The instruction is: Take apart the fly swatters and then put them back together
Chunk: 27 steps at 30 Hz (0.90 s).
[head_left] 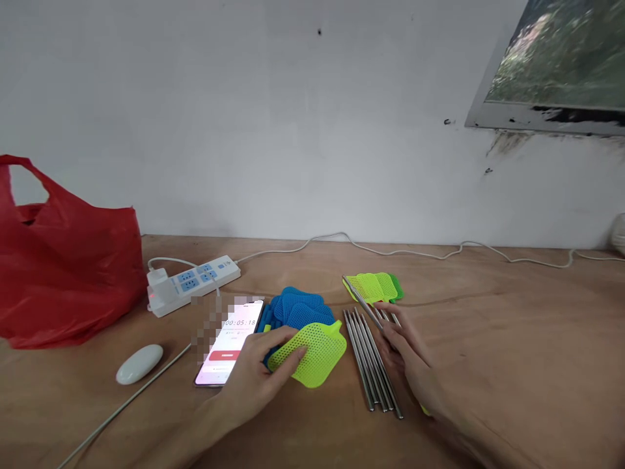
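My left hand pinches a yellow-green perforated fly swatter head between thumb and fingers, its short socket pointing up and away from me. Behind it lies a pile of blue fly swatter heads, partly covered. My right hand is closed around a slim metal rod that slants up to the left. Several similar metal rods lie side by side between my hands. Farther back rests a stack of yellow-green and green swatter heads. A small yellow-green bit shows beside my right wrist, mostly hidden.
A phone showing a timer lies left of the blue pile. Farther left are a white mouse, a power strip and a red plastic bag. A thin cable runs along the wall.
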{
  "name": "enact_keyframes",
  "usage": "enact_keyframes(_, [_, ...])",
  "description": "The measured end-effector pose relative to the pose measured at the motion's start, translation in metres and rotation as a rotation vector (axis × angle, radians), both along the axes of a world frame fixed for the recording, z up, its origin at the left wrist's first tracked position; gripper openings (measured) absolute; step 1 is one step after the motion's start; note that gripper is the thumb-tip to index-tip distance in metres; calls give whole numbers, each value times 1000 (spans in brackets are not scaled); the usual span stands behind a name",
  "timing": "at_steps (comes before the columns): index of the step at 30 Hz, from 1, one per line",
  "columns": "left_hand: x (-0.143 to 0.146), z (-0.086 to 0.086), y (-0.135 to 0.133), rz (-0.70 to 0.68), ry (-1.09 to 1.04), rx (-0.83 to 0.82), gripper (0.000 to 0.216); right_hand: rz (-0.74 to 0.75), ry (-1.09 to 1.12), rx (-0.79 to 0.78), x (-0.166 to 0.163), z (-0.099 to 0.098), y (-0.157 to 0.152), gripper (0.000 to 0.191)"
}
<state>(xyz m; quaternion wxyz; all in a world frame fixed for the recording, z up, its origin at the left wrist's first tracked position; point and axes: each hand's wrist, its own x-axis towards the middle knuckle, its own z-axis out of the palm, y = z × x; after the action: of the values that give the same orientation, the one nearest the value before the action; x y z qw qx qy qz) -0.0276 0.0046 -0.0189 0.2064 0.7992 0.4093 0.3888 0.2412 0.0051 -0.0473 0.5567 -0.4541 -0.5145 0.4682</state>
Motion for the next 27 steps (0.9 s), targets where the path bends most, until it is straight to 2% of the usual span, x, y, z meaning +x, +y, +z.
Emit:
enact_keyframes(3, [-3,1,0,-46,-61,-164,26,-23,178,-19,0,5,2,35])
enact_keyframes(7, [-5,-1,2,-53,-76,-235,26,-173,335,-63,4,12,9,41])
enact_keyframes(10, [-5,-1,0,-80,-47,-261,29,-194,460,-91,6,15,11,41])
enact_keyframes(15, [-5,0,-3,-99,5,-228,28,-157,552,-146,6,14,10,39])
enact_keyframes(22, [-8,0,-4,-88,57,-171,29,-120,527,-160,3,12,10,38])
enact_keyframes(27, [-9,-5,-5,-69,77,-69,23,-108,512,-156,4,10,10,37])
